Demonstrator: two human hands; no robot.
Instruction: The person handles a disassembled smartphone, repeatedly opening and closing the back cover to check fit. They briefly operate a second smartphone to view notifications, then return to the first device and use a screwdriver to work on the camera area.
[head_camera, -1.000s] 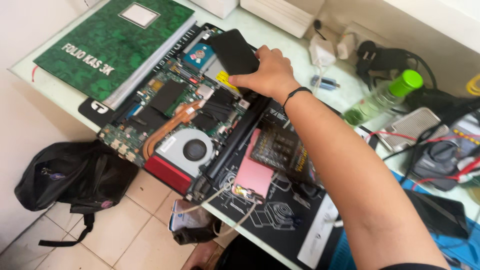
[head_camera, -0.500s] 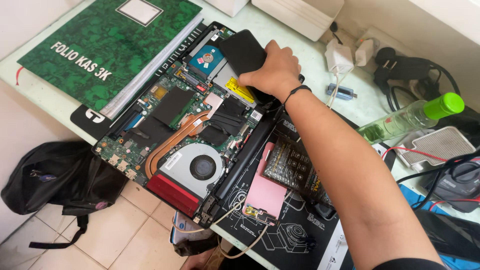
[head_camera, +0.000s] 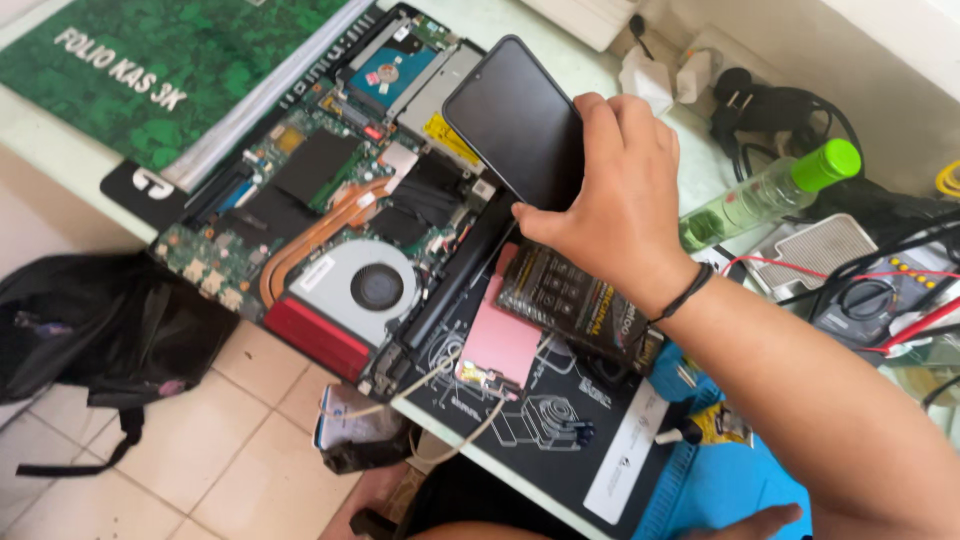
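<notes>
Seen from the head camera: right hand (head_camera: 620, 205) clamped on a black phone (head_camera: 520, 120), thumb along its lower edge, fingers over its right side, held tilted above an opened laptop (head_camera: 330, 230) with bare circuit board, copper heat pipe and round fan. Left hand (head_camera: 750, 522) only a sliver at the bottom edge, grip impossible to tell. Just below the right wrist, a flat dark package (head_camera: 575, 300) with pale print, lying on a pink rectangle (head_camera: 500, 345). Top left, a large green marbled ledger (head_camera: 170, 70) with white lettering. Right of the hand, a clear bottle (head_camera: 765, 195) with green cap, lying tilted, holding clear liquid. Down left on the tiled floor, a black bag (head_camera: 95, 330).
</notes>
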